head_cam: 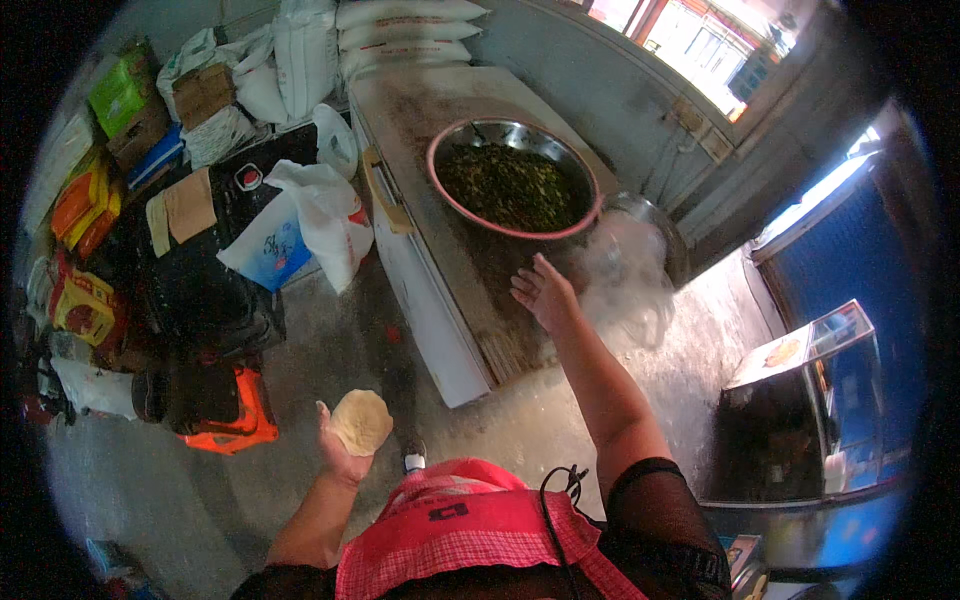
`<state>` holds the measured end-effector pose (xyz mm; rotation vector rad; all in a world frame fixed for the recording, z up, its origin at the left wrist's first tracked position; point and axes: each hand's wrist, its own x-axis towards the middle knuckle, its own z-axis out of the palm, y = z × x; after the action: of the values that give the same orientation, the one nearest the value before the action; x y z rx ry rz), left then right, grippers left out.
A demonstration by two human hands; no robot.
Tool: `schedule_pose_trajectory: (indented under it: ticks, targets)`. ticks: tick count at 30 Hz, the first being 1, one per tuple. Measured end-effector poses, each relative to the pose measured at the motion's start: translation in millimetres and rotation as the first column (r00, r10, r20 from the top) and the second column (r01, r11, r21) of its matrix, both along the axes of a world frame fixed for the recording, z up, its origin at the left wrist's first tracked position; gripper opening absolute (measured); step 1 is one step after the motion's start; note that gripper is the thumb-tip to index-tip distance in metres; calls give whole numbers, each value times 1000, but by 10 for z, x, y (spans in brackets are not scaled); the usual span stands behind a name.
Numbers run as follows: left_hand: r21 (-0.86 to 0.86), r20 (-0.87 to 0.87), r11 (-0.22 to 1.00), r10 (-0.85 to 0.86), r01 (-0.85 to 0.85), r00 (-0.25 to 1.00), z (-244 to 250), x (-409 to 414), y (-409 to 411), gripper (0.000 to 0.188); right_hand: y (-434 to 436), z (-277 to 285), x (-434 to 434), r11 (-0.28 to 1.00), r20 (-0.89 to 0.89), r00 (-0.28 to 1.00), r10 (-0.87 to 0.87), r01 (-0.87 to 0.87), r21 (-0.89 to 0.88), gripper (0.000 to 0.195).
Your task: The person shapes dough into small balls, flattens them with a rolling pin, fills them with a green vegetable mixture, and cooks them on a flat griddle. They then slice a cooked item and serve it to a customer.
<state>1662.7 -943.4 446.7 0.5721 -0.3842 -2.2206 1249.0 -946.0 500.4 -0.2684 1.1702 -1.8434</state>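
Note:
On the palm of my left hand (pixel 341 456) rests a flat, pale round of dough (pixel 362 422). My right hand (pixel 545 292) reaches forward over the front part of a chest freezer, its fingers spread and nothing visible in them. Just beyond those fingertips stands a wide metal basin (pixel 513 235) with a pink rim. A heap of chopped dark green filling (pixel 514 187) lies inside it. The hand and the basin appear apart. The basin sits on the worn top (pixel 409 112) of the freezer.
Clear plastic bagging (pixel 630 277) hangs at the freezer's right side. White sacks (pixel 409 34) are stacked behind it. To the left are a black case-like object (pixel 202 292), plastic bags (pixel 322 217) and an orange stool (pixel 247 420). A glass display case (pixel 847 405) stands at right.

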Motion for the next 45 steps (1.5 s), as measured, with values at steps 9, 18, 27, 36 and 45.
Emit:
schedule_pose_trajectory:
  ticks: [9,18,27,36,45]
  targets:
    - [206,53,975,-101,88,994,-80,-360,-906,72,-867,-94,-645,944,122,940,-318,302,135,26]
    - [238,47,944,-245,227,969,-99,-679,-920,71,-838,104,-349,949,224,923,-314,296,109,23]
    - [244,6,923,-309,298,951,-113,-517,-788,75,-52,-71,73,968,271,938,-217,170,185,14]
    - [-77,123,940,-321,332,939,-354,-268,-615,71,735,57,1161,972,340,940,-18,-63,226,14]
    - [-25,173,889,-447,457,878,-42,-316,-899,70,956,499,1289,954,366,927,79,-176,241,18]
